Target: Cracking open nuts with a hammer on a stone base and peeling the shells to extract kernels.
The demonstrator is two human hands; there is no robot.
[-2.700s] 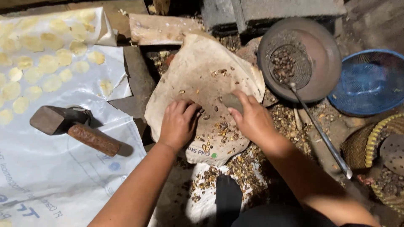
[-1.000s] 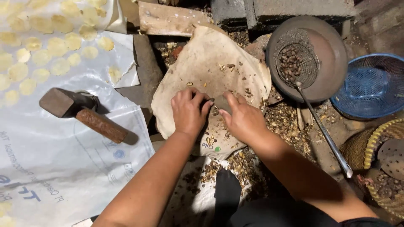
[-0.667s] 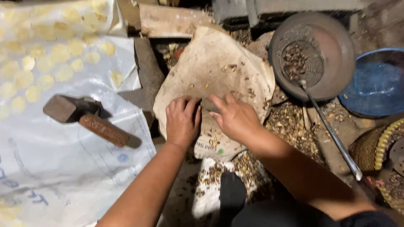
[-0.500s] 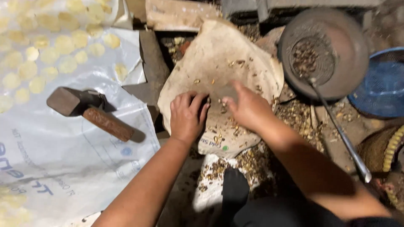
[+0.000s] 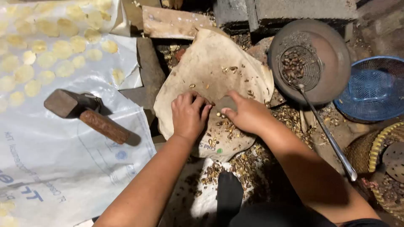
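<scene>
Your right hand [image 5: 248, 115] had slid closer to your left hand [image 5: 189, 115] on the tan cloth [image 5: 210, 71], both palms down with fingers loosely spread, gripping nothing I could see. Small seeds [image 5: 223, 126] lay between them; many flattened discs [image 5: 46, 50] already dried on the sheet [image 5: 63, 168], hammer [image 5: 84, 113] idle.

Dark dirt floor [image 5: 357, 134] w/ husk litter around me; grey concrete blocks [image 5: 286, 10] at top, weathered wood plank [image 5: 172, 23] beside them. Light dim, warm.
</scene>
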